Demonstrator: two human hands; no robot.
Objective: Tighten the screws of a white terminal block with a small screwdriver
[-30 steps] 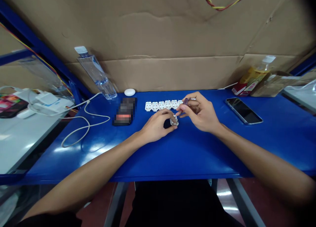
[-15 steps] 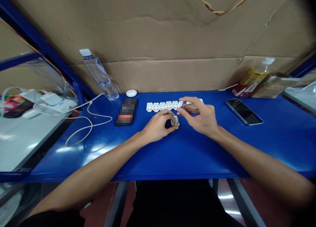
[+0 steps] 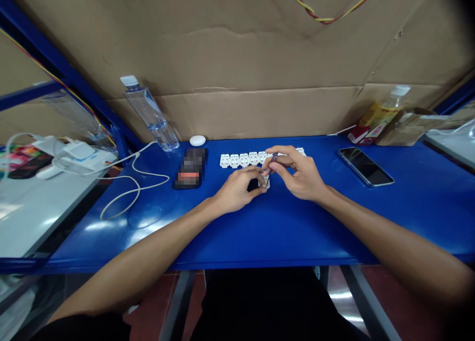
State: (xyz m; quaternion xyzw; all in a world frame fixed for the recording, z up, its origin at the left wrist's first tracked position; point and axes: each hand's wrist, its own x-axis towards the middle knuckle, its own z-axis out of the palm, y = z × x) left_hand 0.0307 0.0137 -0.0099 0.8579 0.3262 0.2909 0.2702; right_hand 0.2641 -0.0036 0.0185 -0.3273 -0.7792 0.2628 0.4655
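as the left hand (image 3: 236,188) pinches a jack (image 3: 264,182); white jacks (image 3: 243,159) stand behind

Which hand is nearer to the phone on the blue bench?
Right. The right hand is left of the phone in this view, not touching it; the left hand lies farther left, beyond the right hand.

Bright overhead glare on the blue workbench (image 3: 282,237), corners dark and fisheye-warped
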